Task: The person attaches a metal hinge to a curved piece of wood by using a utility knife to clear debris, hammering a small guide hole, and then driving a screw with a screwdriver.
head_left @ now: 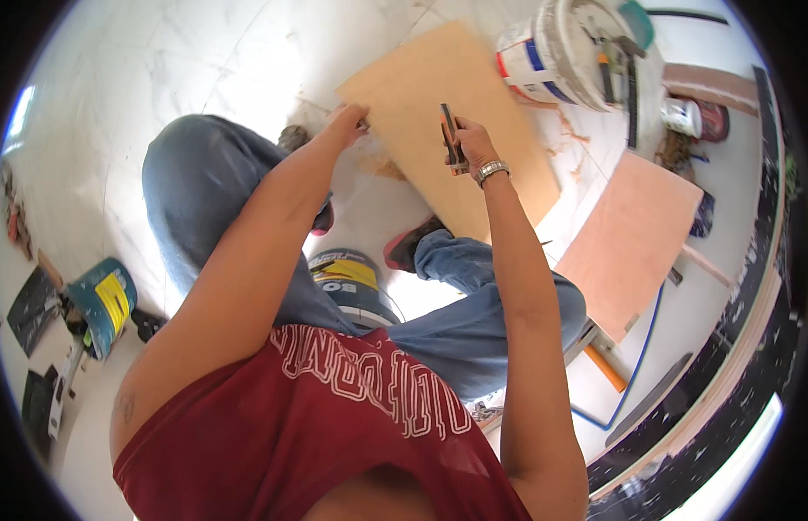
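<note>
A tan wooden board (pixel 425 74) lies slantwise in front of me, between my knees and the far floor. My left hand (pixel 347 124) is closed at the board's left edge, its fingers curled over the rim. Above the board's right half, my right hand (pixel 475 146) grips a narrow black-and-orange hand tool (pixel 453 139). The tool's exact kind is unclear, and part of it is hidden by the fingers. Whether its underside touches the board cannot be made out. A metal-banded watch (pixel 492 171) is on my right wrist.
A large white bucket (pixel 551 56) with tools on top stands beyond the board. To the right lies a pinkish board (pixel 634 243); a blue cord (pixel 649 339) curves past it. Beneath me is a dark bucket (pixel 347 278). A teal bucket (pixel 104 304) sits left. Shavings (pixel 573 130) litter the floor.
</note>
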### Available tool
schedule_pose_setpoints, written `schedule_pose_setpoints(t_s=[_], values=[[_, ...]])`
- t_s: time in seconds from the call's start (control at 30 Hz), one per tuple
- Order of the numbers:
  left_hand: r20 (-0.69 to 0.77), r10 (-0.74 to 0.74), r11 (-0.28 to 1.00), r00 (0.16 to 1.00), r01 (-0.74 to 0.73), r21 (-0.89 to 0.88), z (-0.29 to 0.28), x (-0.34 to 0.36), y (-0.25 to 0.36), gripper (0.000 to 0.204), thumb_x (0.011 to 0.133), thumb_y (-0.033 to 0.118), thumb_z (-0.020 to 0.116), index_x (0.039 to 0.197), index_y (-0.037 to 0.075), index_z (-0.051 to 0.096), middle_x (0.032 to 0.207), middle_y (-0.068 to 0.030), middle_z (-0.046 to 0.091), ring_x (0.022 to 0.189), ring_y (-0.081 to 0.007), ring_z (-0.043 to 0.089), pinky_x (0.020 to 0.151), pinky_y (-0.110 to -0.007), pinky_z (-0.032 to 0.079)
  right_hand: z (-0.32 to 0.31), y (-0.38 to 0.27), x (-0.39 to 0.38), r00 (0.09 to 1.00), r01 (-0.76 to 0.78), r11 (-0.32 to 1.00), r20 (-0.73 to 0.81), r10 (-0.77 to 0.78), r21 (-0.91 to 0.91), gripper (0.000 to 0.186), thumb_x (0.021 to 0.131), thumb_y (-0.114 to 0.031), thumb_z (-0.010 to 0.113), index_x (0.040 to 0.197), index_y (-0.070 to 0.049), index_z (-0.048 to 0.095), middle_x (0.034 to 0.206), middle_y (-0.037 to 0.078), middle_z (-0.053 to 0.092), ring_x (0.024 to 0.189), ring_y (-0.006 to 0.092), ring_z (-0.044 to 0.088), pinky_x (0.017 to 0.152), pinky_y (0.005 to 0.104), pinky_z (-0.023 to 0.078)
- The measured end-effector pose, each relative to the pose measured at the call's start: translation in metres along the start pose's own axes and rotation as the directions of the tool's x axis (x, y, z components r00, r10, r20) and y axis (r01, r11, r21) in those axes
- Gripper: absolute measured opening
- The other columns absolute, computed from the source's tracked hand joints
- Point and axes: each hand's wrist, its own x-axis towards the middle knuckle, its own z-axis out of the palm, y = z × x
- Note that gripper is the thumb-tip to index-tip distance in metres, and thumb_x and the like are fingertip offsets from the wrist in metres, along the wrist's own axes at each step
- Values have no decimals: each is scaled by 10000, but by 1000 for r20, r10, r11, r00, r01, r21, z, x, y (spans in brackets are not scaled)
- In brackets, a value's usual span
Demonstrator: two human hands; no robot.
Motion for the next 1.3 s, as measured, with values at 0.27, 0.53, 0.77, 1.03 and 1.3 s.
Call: schedule_pose_setpoints(t_s=[0.27, 0.53, 0.77, 1.03, 1.3], values=[[-2, 49, 997, 999, -49, 64, 60, -88, 54, 258, 846, 84, 663, 1078, -4, 592, 993, -123, 617, 811, -267, 640, 792, -521, 625, -63, -71, -88, 990, 19, 883, -117, -83, -468, 212, 988, -184, 507, 1081, -58, 649, 817, 44, 639, 645, 148, 631, 515, 336, 530], [73, 81, 987, 994, -90, 132, 143, -218, 119, 139, 910, 96, 715, 1009, 44, 633, 945, -71, 647, 836, -186, 654, 719, -368, 646, -92, -96, -160, 920, 237, 906, -218, -326, -351, 143, 997, -187, 543, 1000, -76, 632, 762, 31, 620, 614, 140, 605, 514, 336, 490], [-23, 129, 985, 991, -125, 116, 115, -219, 141, 165, 946, 96, 715, 1067, 26, 626, 983, -77, 676, 825, -185, 683, 705, -319, 660, -90, -133, -80, 919, 374, 923, -172, -355, 87, 226, 817, 29, 579, 1020, -28, 661, 797, 109, 664, 647, 217, 668, 485, 379, 510], [214, 283, 959, 935, -274, -71, 173, -244, 136, 287, 961, 72, 697, 1190, -31, 559, 1112, -112, 646, 994, -207, 670, 858, -321, 639, -228, -210, 69, 762, -11, 478, -317, -565, -878, 299, 909, -335, 634, 983, -77, 766, 897, 140, 771, 846, 269, 753, 801, 400, 581], [89, 302, 934, 949, -276, -228, 143, -230, 135, 466, 873, -86, 694, 1231, -62, 395, 1114, -190, 630, 944, -254, 706, 816, -341, 659, -46, -150, -78, 721, 606, 393, 269, -639, -691, 529, 876, -278, 728, 1341, -41, 643, 1114, 213, 733, 1003, 333, 720, 918, 390, 558]])
